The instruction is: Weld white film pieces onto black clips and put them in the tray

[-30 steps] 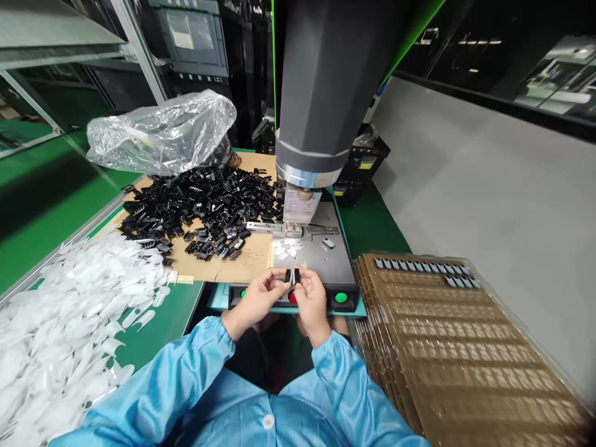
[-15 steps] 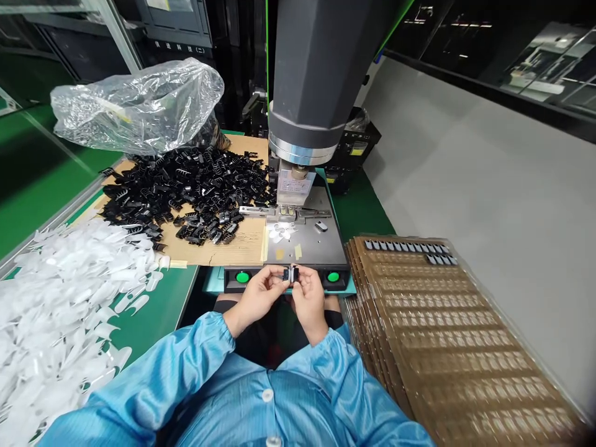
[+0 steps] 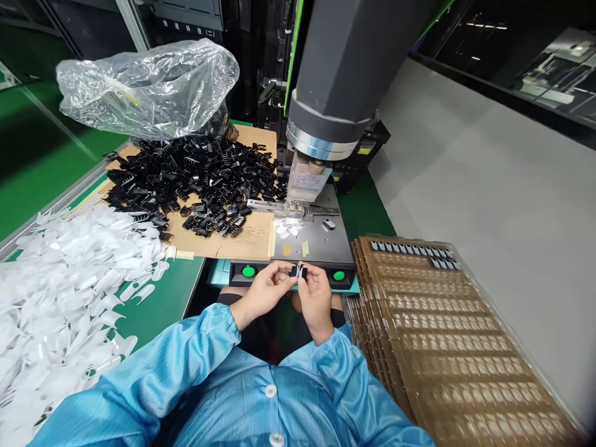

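Observation:
My left hand [image 3: 266, 290] and my right hand [image 3: 317, 301] meet in front of the machine's edge, fingertips almost touching. Pinched in my left fingers is a small black plastic clip [image 3: 293, 271]. A similar black clip with a pale grey face [image 3: 303, 272] sits between my right thumb and fingers. The two clips are side by side, and whether they touch is too small to tell. Beyond my hands, on the grey machine bed [image 3: 321, 248], lie a few white plastic pieces [image 3: 289, 227] and one loose black clip [image 3: 328, 224].
Black clips [image 3: 195, 180] are heaped on cardboard under a clear bag [image 3: 149, 90]. White pieces [image 3: 69, 298] cover the left table. A press head [image 3: 326, 118] hangs over the bed, with green buttons [image 3: 248, 271] in front. Stacked brown trays [image 3: 447, 323] stand right, the top one holding several clips.
The whole view has shifted slightly, so the scene sits a little further right. My hands keep their close pinch on the two clips, with little other movement.

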`<move>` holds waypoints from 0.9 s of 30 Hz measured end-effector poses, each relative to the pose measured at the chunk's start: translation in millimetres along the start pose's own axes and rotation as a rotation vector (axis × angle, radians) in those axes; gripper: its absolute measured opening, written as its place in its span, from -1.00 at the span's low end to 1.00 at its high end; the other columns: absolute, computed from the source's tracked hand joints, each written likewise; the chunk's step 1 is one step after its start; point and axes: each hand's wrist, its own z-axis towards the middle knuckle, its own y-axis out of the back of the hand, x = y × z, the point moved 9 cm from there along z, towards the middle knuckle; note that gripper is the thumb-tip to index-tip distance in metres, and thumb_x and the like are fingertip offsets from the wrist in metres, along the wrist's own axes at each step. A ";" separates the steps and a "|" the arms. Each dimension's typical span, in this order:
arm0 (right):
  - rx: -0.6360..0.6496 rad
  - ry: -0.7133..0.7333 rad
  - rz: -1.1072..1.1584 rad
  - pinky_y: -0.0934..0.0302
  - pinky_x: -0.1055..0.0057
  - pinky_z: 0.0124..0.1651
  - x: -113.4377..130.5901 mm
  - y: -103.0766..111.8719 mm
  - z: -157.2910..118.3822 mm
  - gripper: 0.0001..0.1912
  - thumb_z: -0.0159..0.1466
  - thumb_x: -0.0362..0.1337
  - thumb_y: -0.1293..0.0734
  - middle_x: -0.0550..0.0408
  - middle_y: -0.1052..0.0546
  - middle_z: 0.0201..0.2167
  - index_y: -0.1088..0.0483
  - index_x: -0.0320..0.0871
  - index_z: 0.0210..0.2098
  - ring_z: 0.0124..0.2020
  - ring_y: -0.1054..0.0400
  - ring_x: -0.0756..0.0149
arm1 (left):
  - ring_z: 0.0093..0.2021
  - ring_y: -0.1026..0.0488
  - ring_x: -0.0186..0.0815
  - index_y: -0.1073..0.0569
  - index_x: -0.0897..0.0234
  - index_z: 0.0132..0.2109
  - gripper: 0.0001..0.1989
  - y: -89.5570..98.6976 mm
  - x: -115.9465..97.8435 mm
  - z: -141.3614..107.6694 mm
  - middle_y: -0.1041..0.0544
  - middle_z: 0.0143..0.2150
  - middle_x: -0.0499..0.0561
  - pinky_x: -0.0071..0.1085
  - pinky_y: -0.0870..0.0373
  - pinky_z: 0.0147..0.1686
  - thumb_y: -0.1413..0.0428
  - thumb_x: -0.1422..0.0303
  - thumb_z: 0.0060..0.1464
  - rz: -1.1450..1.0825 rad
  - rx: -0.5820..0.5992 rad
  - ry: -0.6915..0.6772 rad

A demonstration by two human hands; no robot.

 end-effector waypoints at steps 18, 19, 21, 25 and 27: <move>0.002 -0.121 0.117 -0.49 0.10 0.11 7.5 6.2 -1.4 -0.61 0.48 -0.11 -0.28 -0.13 -0.59 0.14 -0.33 -0.07 0.25 0.11 -0.54 0.10 | -0.25 -0.61 -0.32 -0.55 0.28 0.00 -0.60 -2.1 2.7 -0.4 -0.63 -0.16 0.07 -0.43 -0.60 -0.25 -0.42 0.18 0.13 -0.281 0.053 0.177; 0.005 -0.143 0.151 -0.49 0.13 0.07 9.2 5.7 -0.6 -0.60 0.48 -0.11 -0.27 -0.12 -0.59 0.13 -0.35 -0.07 0.25 0.08 -0.54 0.10 | -0.25 -0.61 -0.33 -0.57 0.29 0.01 -0.62 -3.5 2.8 -0.9 -0.63 -0.14 0.08 -0.43 -0.61 -0.24 -0.41 0.20 0.14 -0.329 0.062 0.205; 0.031 -0.183 0.237 -0.50 0.15 0.02 13.4 1.7 0.6 -0.62 0.46 -0.13 -0.28 -0.09 -0.60 0.11 -0.37 -0.06 0.22 0.02 -0.55 0.12 | -0.24 -0.61 -0.33 -0.59 0.31 0.00 -0.68 -7.1 1.8 -2.0 -0.64 -0.14 0.10 -0.44 -0.61 -0.21 -0.39 0.26 0.17 -0.402 0.087 0.241; 0.071 -0.248 0.381 -0.50 0.15 -0.01 20.1 -6.6 -0.3 -0.66 0.43 -0.15 -0.32 -0.04 -0.59 0.11 -0.41 -0.02 0.17 -0.07 -0.54 0.17 | -0.24 -0.62 -0.32 -0.58 0.37 0.03 -0.74 -15.8 -0.7 -4.1 -0.64 -0.13 0.16 -0.46 -0.60 -0.20 -0.30 0.33 0.27 -0.489 0.168 0.277; 0.072 -0.278 0.433 -0.49 0.15 -0.02 20.8 -8.3 -1.8 -0.67 0.42 -0.17 -0.35 -0.03 -0.59 0.12 -0.44 -0.02 0.15 -0.09 -0.53 0.18 | -0.25 -0.62 -0.31 -0.57 0.41 0.06 -0.74 -17.4 -0.6 -4.5 -0.64 -0.14 0.18 -0.46 -0.59 -0.21 -0.27 0.34 0.30 -0.507 0.192 0.281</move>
